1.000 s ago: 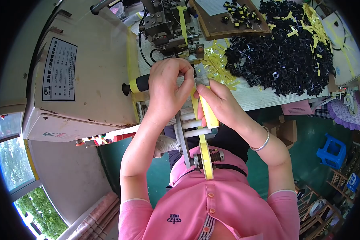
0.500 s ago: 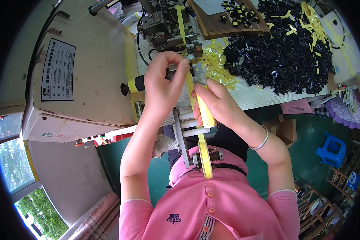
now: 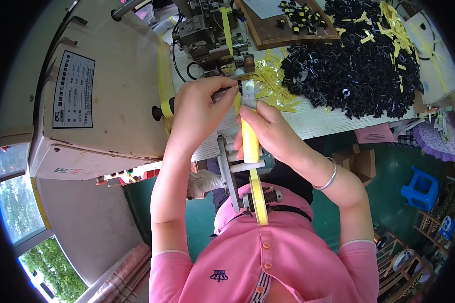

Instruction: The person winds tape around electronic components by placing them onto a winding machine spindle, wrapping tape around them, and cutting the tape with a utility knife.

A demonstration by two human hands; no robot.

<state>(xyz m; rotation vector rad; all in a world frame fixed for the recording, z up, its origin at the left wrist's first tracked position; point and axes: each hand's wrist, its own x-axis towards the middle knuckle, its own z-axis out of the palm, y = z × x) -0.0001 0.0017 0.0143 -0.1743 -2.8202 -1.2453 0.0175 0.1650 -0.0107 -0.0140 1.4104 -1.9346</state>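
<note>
Head: ylw tool (image 3: pixel 249 134) runs fwd-back, tip (image 3: pixel 248 88) twd machine (image 3: pixel 194 33).

The handle (image 3: pixel 250 141) and tape (image 3: pixel 258 194) are yellow, the parts (image 3: pixel 338 81) black, the stool (image 3: pixel 419 192) blue.

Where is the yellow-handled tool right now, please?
In the head view, the yellow-handled tool is near the middle, held in the right hand, its metal end just right of the left hand.

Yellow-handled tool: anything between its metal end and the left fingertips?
Yes: a small dark part shows in that gap, beside the fingertips of the left hand. Whether it touches the metal end is too small to tell. Nothing else visible intervenes.
</note>
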